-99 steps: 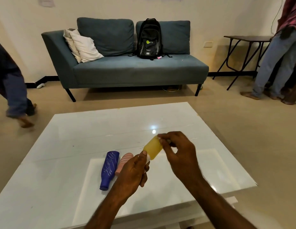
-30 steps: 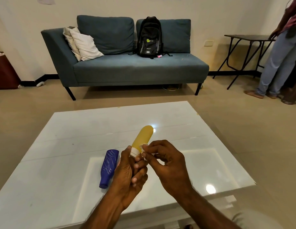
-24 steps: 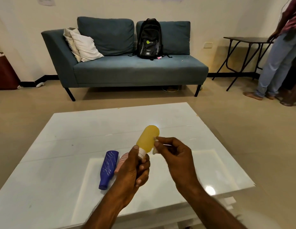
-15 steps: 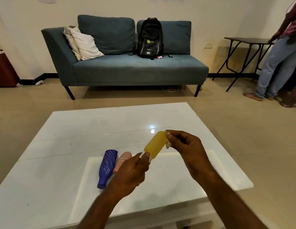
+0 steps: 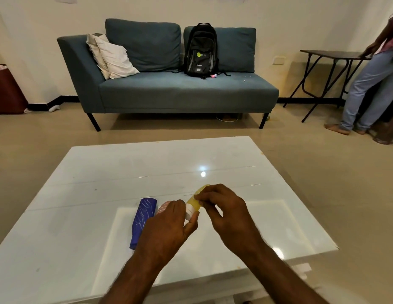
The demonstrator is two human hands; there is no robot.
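Your yellow bottle [image 5: 195, 202]: small, soft-looking, rounded far end, white neck band toward you. It sits tilted between your two hands, above the white table [image 5: 235, 163]. Contents: cannot tell. Your left hand [image 5: 167, 229] is curled round the white neck end, thumb and fingers pinched on it. Your right hand [image 5: 226, 212] is closed over the yellow body, fingertips pinching it. Just left of your left hand a blue bottle [image 5: 142, 220] lies on its side on the table. A pink striped bottle [image 5: 165, 207] lies beside it, mostly hidden behind your knuckles.
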